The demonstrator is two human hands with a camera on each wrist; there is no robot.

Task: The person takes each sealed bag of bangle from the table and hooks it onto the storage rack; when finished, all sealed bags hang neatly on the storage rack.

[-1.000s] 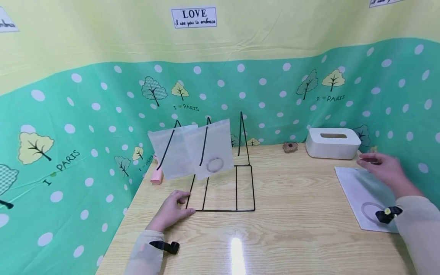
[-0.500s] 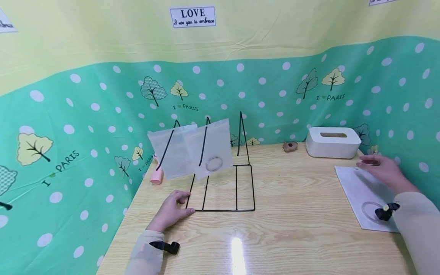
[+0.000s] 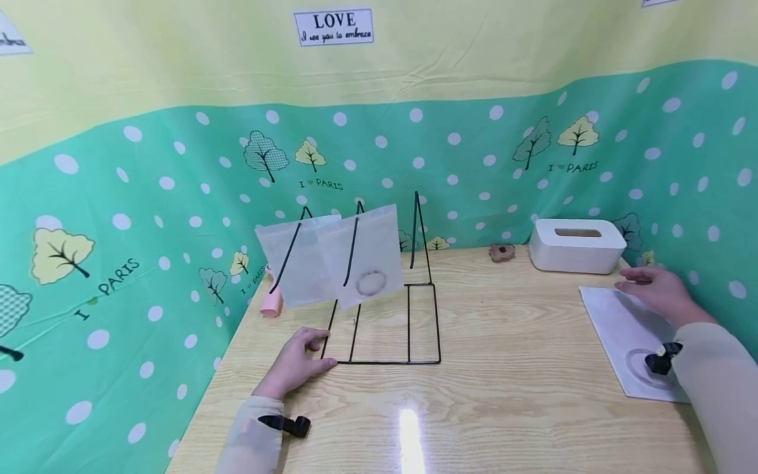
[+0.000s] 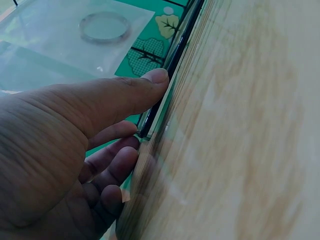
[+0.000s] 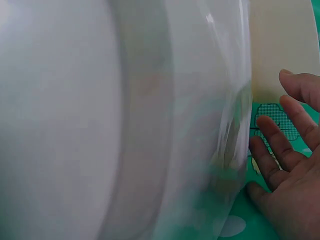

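Observation:
A black wire rack (image 3: 408, 324) with upright prongs stands on the table in the head view. Two translucent zip bags (image 3: 379, 240) lean between its prongs, the front one marked with a ring shape. My left hand (image 3: 296, 365) holds the rack's front left corner between thumb and forefinger; the left wrist view shows the thumb (image 4: 135, 92) on the black bar. At the right, a pile of flat translucent bags (image 3: 612, 336) lies on the table. Above its far end hovers my right hand (image 3: 660, 293), fingers loosely bent, with nothing visible in it. Whether it touches the bags is unclear.
A white tissue box (image 3: 577, 247) stands behind the bag pile. A small brown object (image 3: 502, 252) lies against the back curtain. Something pink and cylindrical (image 3: 271, 304) is partly hidden left of the rack. Patterned curtain (image 3: 474, 151) borders the table.
My right hand shifts slightly at the far end of the bag pile, and its fingers seem a little looser. The left hand and the rack stay still.

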